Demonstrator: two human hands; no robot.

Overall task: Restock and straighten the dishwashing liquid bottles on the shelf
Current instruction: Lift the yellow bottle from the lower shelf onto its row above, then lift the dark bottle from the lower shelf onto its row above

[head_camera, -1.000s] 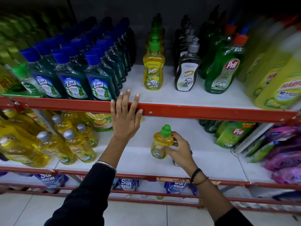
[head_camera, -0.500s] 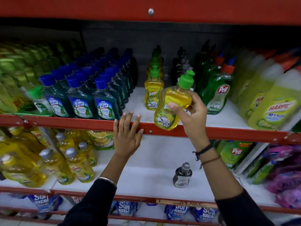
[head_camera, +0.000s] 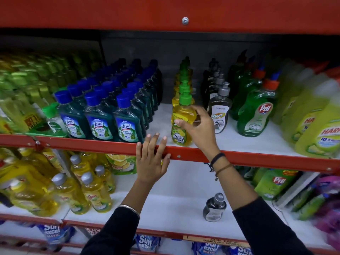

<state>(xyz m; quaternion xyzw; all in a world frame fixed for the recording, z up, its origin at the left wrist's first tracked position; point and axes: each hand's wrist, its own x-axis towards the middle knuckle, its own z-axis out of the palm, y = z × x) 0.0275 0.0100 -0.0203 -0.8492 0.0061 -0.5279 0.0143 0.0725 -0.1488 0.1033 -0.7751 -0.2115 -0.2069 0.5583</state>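
Note:
My right hand (head_camera: 197, 126) grips a yellow dishwashing liquid bottle with a green cap (head_camera: 181, 124) at the front of the upper shelf (head_camera: 239, 142). The bottle stands upright at the head of a row of like yellow bottles (head_camera: 184, 80). My left hand (head_camera: 151, 159) lies flat with fingers spread on the red front rail (head_camera: 92, 145) of that shelf, holding nothing. A small dark bottle with a grey cap (head_camera: 214, 207) stands alone on the lower shelf (head_camera: 165, 208).
Blue-capped Lizol bottles (head_camera: 99, 124) fill the upper shelf's left. Grey pump bottles (head_camera: 219, 109), green Pril bottles (head_camera: 255, 111) and Harpic bottles (head_camera: 320, 129) stand to the right. Yellow Vim bottles (head_camera: 92, 192) crowd the lower left. Green Pril pouches (head_camera: 274, 183) sit lower right.
My right hand lifted the yellow bottle from the lower shelf up to the upper shelf and set it at the front of the yellow row. The left hand stayed on the rail.

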